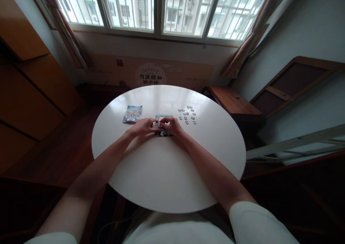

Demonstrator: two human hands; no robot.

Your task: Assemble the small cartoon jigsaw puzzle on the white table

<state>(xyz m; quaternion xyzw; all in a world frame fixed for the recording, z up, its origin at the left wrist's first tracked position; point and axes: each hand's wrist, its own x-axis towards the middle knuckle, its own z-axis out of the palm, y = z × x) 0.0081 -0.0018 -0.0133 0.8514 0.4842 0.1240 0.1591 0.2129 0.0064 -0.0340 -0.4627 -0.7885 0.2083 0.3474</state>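
Observation:
A partly assembled jigsaw puzzle [164,133] lies flat on the white table, its middle partly covered by my hands. My left hand [145,126] is at its left edge, with thumb and fingers curled onto it. From the right, my right hand [172,124] reaches over the puzzle with its fingertips pinched together. A small puzzle piece seems to be between them, mostly hidden. Several loose puzzle pieces [186,113] lie spread to the right of the puzzle. To the left is a colourful picture sheet or packet [132,114].
The round white table [167,183] stands in front of me. Behind it are a printed cardboard panel [188,69] and barred windows [129,7]. A wooden side table [234,100] stands at the right rear, and wooden cabinets [29,93] line the left.

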